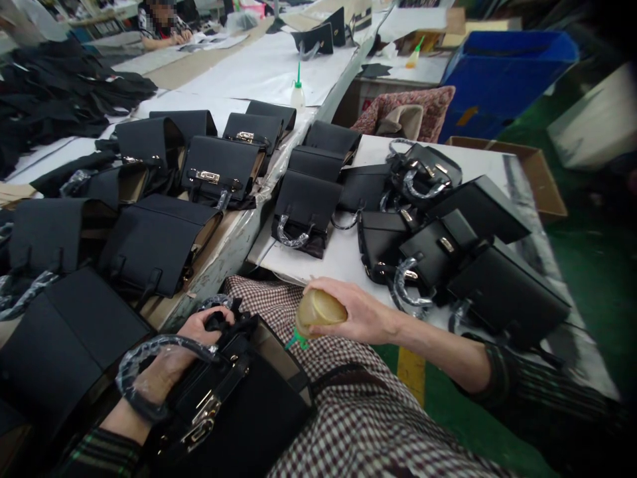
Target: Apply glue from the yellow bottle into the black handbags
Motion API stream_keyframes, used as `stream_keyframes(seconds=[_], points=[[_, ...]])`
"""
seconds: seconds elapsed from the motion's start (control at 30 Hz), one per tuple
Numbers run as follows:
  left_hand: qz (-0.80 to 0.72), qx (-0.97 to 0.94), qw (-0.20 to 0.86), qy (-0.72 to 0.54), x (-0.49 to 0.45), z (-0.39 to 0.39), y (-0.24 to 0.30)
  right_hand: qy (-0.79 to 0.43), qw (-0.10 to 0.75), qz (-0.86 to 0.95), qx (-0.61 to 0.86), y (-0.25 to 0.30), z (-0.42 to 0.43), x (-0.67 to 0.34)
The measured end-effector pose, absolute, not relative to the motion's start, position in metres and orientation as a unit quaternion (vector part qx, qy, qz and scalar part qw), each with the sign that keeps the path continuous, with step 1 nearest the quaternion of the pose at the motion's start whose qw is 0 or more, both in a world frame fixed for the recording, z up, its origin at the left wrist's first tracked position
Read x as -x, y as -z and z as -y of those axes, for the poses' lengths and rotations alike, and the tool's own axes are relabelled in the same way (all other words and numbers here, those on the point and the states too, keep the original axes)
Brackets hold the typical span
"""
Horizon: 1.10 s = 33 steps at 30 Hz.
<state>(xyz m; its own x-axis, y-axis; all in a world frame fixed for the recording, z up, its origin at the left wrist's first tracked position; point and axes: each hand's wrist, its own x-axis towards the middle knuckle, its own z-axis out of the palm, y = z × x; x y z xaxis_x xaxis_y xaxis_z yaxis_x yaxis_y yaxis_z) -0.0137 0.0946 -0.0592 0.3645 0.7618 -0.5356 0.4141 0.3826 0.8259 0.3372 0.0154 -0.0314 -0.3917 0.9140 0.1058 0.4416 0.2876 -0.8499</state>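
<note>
A black handbag (249, 405) with a gold clasp rests on my lap, its plastic-wrapped handle (130, 368) looped over my left forearm. My left hand (202, 328) is closed, its fingers curled on black material at the bag's top edge. In my right hand (355, 311) is a squeeze bottle (321, 309) with yellowish contents, tipped with its green nozzle (297, 340) down. The nozzle hangs near the bag's open side; whether it touches is unclear. My right fingers wrap around the bottle's body.
Several black handbags cover the left bench (219, 232) and the right table (269, 262). Another green-tipped bottle (297, 96) stands farther back. A blue bin (502, 86) and a cardboard box (542, 179) are at right. A person (164, 30) sits at the far left.
</note>
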Motion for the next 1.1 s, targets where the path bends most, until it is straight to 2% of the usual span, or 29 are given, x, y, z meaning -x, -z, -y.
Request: stream_keyframes(seconds=[0.1,0.23,0.33,0.67,0.93,1.1], points=[[-0.551,-0.529,0.627,-0.151,0.012,-0.093,0.059,-0.382,0.314,0.737,0.461,0.035,-0.012,-0.337],[-0.554,-0.528,0.624,-0.157,0.01,-0.093,0.058,-0.335,0.387,0.728,0.456,0.039,-0.015,-0.333],[-0.553,-0.529,0.624,-0.159,0.009,-0.093,0.056,-0.315,0.405,0.731,0.449,0.039,-0.016,-0.33],[-0.555,-0.499,0.647,-0.155,0.002,-0.086,0.048,-0.392,0.278,0.743,0.466,0.038,-0.001,-0.339],[-0.555,-0.497,0.65,-0.15,0.004,-0.084,0.048,-0.424,0.226,0.734,0.48,0.04,0.008,-0.339],[-0.572,-0.515,0.626,-0.125,0.008,-0.084,0.028,-0.492,0.217,0.654,0.533,0.033,0.004,-0.342]])
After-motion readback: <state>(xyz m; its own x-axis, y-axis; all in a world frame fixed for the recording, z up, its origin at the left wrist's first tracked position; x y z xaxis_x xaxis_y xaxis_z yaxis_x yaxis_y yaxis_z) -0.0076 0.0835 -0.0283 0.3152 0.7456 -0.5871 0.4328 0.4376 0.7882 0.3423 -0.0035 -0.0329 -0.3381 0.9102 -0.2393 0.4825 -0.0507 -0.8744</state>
